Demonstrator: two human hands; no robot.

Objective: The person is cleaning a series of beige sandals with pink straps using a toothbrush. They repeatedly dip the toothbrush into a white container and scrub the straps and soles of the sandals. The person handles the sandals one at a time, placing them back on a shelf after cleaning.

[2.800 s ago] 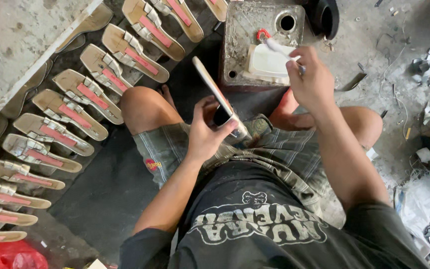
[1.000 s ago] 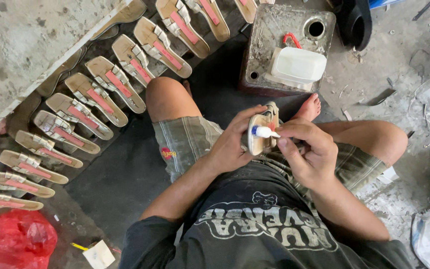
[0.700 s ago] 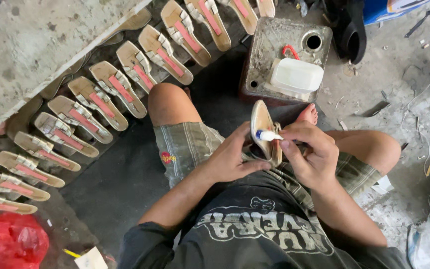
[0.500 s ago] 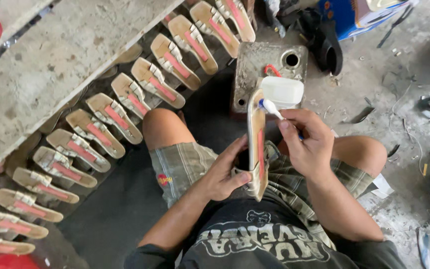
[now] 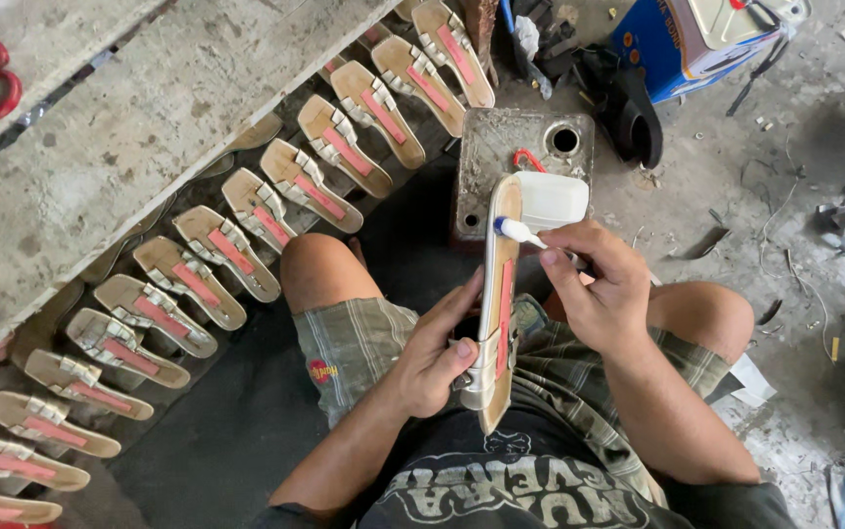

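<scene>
The left hand is gripping a beige sandal near its heel end, fingers closed around the strap and sole edge, thumb pressing on top. The sandal is standing on edge over the lap, its long axis running away from the body toward the metal can. The right hand is closed around a small brush, whose white tip is touching the sandal's upper edge near the far, toe end. So the sandal is lying just left of the right hand, and the right hand is nearer the toe. A row of matching sandals is leaning along the concrete ledge, well to the left.
</scene>
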